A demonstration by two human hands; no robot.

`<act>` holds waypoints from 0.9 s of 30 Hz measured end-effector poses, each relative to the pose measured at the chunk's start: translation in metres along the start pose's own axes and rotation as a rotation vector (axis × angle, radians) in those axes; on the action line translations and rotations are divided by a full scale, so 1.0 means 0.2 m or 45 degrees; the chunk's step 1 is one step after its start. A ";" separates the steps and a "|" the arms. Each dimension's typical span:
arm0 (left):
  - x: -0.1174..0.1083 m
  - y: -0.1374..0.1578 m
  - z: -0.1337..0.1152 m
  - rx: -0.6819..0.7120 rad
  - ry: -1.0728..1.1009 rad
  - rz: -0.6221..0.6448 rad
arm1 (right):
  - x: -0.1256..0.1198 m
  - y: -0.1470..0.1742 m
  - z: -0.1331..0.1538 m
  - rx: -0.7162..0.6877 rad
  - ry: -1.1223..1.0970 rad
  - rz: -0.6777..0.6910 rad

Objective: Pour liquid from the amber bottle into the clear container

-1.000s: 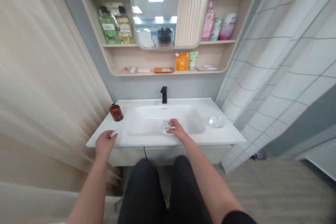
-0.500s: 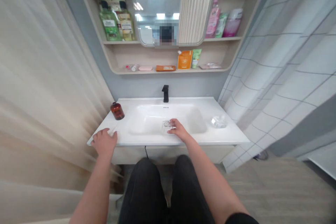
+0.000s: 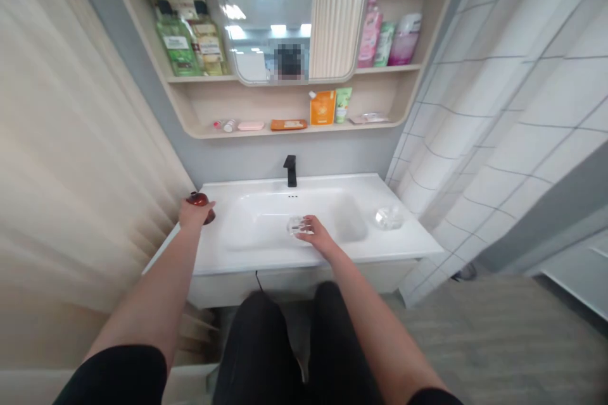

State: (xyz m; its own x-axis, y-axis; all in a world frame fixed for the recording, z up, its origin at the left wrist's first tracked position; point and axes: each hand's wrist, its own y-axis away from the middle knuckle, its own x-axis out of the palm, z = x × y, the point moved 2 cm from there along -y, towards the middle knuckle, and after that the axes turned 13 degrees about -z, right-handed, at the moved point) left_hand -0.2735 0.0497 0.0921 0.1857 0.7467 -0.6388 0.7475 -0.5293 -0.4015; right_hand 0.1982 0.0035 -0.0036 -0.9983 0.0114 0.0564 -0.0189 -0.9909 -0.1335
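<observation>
At the left end of the counter, my left hand (image 3: 190,212) is closed round a brown bottle (image 3: 201,200) with a narrow neck and no cap on it. Its thumb lies along the right side, and most of the fingers are hidden behind the bottle. Over the white sink (image 3: 256,221), my right hand (image 3: 317,235) grips a small clear container (image 3: 295,226) by its right side. The container looks like glass or clear plastic; its contents cannot be made out.
A clear, crumpled-looking item (image 3: 389,218) lies on the right of the counter (image 3: 413,242). The black faucet (image 3: 291,171) stands behind the sink. Above, a shelf (image 3: 209,135) holds an orange pouch (image 3: 323,108), tubes and soap. A curtain (image 3: 142,202) hangs close on the left.
My left hand has moved from the counter's front left up to the brown bottle and closed round it. My right hand still holds the clear container over the sink. The view has shifted slightly.
</observation>
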 end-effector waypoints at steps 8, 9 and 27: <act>0.02 0.05 -0.05 -0.026 0.154 -0.066 | 0.00 0.00 0.02 0.000 0.014 -0.008; 0.02 0.09 -0.07 0.009 0.215 -0.080 | 0.00 -0.01 0.01 0.002 0.006 -0.020; 0.21 0.98 -0.35 0.271 0.653 0.359 | 0.00 -0.12 -0.03 0.129 0.241 -0.105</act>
State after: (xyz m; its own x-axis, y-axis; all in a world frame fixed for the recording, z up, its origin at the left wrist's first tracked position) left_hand -0.0749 0.0047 0.0330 0.6796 0.6368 -0.3641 0.4911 -0.7637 -0.4191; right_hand 0.1977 0.0285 -0.0068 -0.9862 0.1085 -0.1249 -0.1049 -0.9938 -0.0355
